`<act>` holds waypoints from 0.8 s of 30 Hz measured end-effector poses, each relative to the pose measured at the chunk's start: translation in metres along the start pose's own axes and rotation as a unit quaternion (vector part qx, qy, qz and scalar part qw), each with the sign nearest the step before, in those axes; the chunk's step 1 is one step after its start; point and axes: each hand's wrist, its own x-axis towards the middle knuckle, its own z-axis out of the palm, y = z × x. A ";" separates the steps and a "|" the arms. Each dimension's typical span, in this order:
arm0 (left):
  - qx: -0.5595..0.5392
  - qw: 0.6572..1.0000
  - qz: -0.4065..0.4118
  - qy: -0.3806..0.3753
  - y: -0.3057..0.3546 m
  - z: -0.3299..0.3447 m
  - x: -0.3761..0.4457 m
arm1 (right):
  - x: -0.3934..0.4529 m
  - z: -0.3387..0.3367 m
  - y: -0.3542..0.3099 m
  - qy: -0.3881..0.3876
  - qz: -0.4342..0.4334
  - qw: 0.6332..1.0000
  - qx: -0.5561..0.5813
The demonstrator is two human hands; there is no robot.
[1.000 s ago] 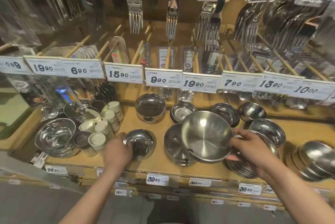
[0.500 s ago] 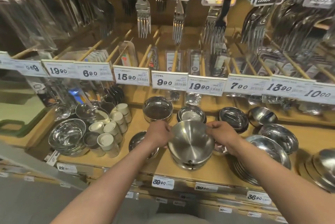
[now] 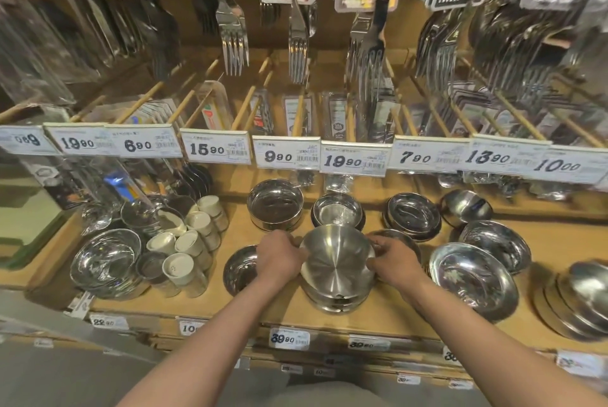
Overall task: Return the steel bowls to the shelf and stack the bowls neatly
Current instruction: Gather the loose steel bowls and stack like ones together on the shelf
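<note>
a: steel everywhere. the top bowl (image 3: 335, 262) sits between both hands, on a stack (image 3: 335, 299) at the front middle of the shelf (image 3: 289, 311).

b: how do the hands hold it?

a: the left hand (image 3: 279, 258) is closed on the left rim, the right hand (image 3: 393, 263) is closed on the right rim. so each grip is clamped on the same bowl, from opposite sides. both are equally near, i think.

b: and the relation that matters for the next move?

a: the bowl is directly above the stack, and its opening tilts a little toward the person. it is round, so no long axis. it looks almost seated. i judge the next move must only level it and center it, then both grips let go.

b: how many bowls in that stack?

a: under the top one i can see perhaps two or three rims, i cannot tell exactly.

b: and around it?

a: on the back row i count four bowls or small stacks. to the right, two wide bowls and another pile at the edge. to the left, one bowl half hidden behind the left hand, one big bowl at far left, and about seven white shakers (image 3: 184, 270).

b: any risk?

a: the steel seems slippery, a tilted bowl may slide off the stack.
</note>
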 end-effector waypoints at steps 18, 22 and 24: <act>-0.078 0.996 0.028 -0.015 -0.006 0.001 -0.008 | -0.006 0.005 0.003 0.058 -0.020 0.997 -0.051; -0.100 0.992 0.021 -0.078 -0.010 0.002 -0.009 | -0.008 0.005 0.003 0.048 -0.017 0.998 -0.041; -0.090 0.992 0.028 -0.089 -0.013 0.003 -0.009 | -0.010 0.003 0.003 0.041 -0.021 0.998 -0.039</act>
